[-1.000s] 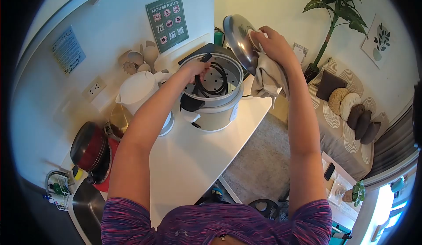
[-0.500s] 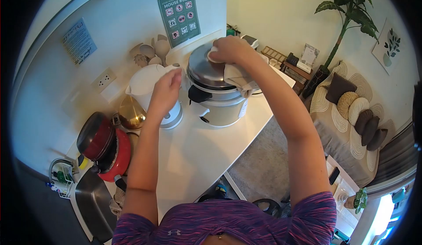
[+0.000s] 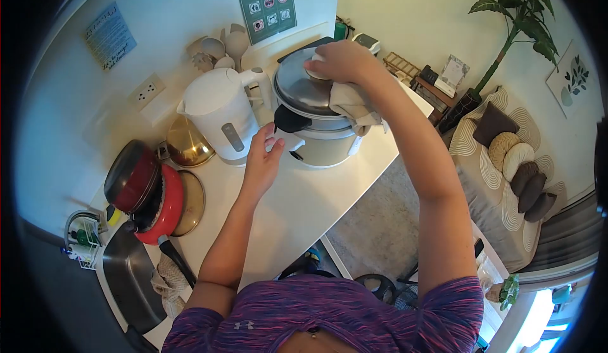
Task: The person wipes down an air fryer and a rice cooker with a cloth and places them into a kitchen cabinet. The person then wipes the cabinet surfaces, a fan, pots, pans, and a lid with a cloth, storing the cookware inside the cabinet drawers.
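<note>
A rice cooker (image 3: 326,151) with a white and beige body stands on the counter, a metal pot with a black side handle (image 3: 291,120) set in its top. On the pot sits a domed metal lid (image 3: 297,83). My right hand (image 3: 347,63) is closed around the knob at the lid's top, and a beige cloth (image 3: 354,107) hangs below that hand. Beside the cooker's white side grip (image 3: 290,141), my left hand (image 3: 263,163) has its thumb and fingers apart; whether they touch the grip I cannot tell.
A white electric kettle (image 3: 218,112) stands left of the cooker, with wooden utensils (image 3: 221,49) behind it. Farther left are a gold-coloured lid (image 3: 189,142), stacked red pans (image 3: 166,210) and a sink (image 3: 130,277). The counter's edge (image 3: 354,204) runs along the right.
My left hand has moved down and right, from in front of the kettle to the cooker's side grip. The right hand stays at the lid knob. My view has shifted slightly.
</note>
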Action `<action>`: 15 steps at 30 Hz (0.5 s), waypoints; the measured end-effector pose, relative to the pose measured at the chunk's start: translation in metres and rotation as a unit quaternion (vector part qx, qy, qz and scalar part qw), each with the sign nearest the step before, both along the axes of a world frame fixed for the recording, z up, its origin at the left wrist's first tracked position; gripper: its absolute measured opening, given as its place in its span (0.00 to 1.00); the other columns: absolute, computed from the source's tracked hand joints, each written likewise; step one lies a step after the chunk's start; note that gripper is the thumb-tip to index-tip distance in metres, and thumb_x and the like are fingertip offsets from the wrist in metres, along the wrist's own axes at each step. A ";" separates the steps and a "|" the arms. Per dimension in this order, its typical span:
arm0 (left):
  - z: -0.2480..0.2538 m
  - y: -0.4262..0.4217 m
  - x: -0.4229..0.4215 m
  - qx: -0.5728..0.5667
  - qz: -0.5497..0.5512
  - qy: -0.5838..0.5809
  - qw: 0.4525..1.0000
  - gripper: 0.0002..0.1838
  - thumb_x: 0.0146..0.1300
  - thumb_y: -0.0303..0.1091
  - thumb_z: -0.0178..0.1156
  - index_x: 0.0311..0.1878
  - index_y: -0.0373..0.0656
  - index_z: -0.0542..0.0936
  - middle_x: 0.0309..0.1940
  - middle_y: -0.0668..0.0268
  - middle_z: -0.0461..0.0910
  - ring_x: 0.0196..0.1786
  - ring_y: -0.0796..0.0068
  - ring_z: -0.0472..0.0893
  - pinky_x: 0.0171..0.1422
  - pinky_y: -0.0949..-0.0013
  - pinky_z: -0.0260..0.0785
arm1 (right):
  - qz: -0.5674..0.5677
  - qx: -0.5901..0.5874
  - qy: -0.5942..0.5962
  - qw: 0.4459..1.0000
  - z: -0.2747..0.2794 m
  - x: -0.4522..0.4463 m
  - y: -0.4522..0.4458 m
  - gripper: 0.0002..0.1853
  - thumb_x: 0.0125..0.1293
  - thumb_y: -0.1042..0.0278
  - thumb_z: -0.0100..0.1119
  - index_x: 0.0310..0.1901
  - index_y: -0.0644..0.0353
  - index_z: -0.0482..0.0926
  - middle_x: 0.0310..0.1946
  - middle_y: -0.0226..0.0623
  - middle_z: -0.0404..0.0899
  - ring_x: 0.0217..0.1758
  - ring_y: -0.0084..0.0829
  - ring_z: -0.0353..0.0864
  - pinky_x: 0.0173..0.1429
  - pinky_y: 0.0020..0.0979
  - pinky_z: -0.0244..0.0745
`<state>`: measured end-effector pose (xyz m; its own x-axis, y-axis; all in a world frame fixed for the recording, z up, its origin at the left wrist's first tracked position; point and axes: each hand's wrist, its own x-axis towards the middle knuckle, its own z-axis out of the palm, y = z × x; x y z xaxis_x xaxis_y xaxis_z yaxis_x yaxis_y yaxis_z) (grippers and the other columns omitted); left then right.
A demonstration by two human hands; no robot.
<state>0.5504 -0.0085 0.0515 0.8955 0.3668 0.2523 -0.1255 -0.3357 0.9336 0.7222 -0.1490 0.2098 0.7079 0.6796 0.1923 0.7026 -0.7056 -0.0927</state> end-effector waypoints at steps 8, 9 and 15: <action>0.014 -0.003 -0.010 -0.152 0.003 0.009 0.988 0.32 0.65 0.50 0.47 0.68 0.50 0.52 0.66 0.53 0.52 0.64 0.60 0.60 0.62 0.58 0.58 | -0.162 0.190 0.106 0.962 -0.009 0.100 -0.111 0.33 0.61 0.38 0.44 0.44 0.66 0.78 0.30 0.42 0.80 0.35 0.32 0.78 0.48 0.35 0.69; 0.017 -0.005 -0.008 -0.126 0.000 -0.004 0.992 0.34 0.65 0.55 0.45 0.69 0.51 0.50 0.66 0.52 0.51 0.65 0.58 0.59 0.62 0.58 0.58 | -0.144 0.215 0.151 0.954 -0.038 0.121 -0.119 0.34 0.61 0.37 0.44 0.44 0.67 0.78 0.32 0.44 0.80 0.33 0.33 0.79 0.44 0.35 0.71; 0.028 -0.009 0.005 -0.289 -0.070 0.208 0.932 0.45 0.57 0.72 0.37 0.69 0.52 0.45 0.64 0.52 0.55 0.52 0.53 0.72 0.51 0.56 0.69 | -0.029 0.370 0.392 0.842 -0.096 0.104 -0.070 0.37 0.63 0.33 0.39 0.55 0.62 0.72 0.52 0.39 0.73 0.50 0.27 0.73 0.55 0.32 0.68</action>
